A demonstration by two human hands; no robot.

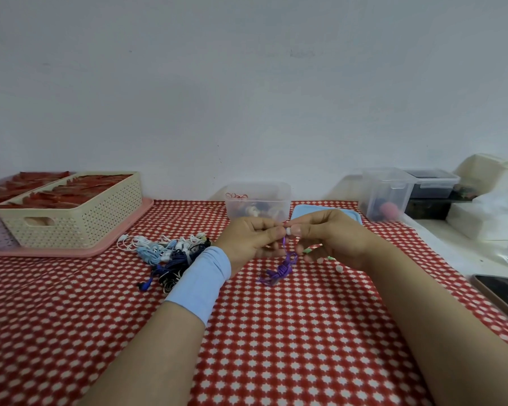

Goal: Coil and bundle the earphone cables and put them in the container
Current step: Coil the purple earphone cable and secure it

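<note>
Down on the checkered tabletop (276,332) rests the tangled tail of the purple earphone cable (279,271). The left hand (251,238) and right hand (335,235) pinch its earbud end. Coiling seems barely begun; winding neat loops comes next, with the clear container (264,190) waiting behind.

The cloth (276,332) is red with a white star pattern. The earphone cable (280,269) is purple, the wristband (200,279) pale blue, the perforated basket (79,221) cream, its tray (71,252) pink, the lid (302,210) light blue.
</note>
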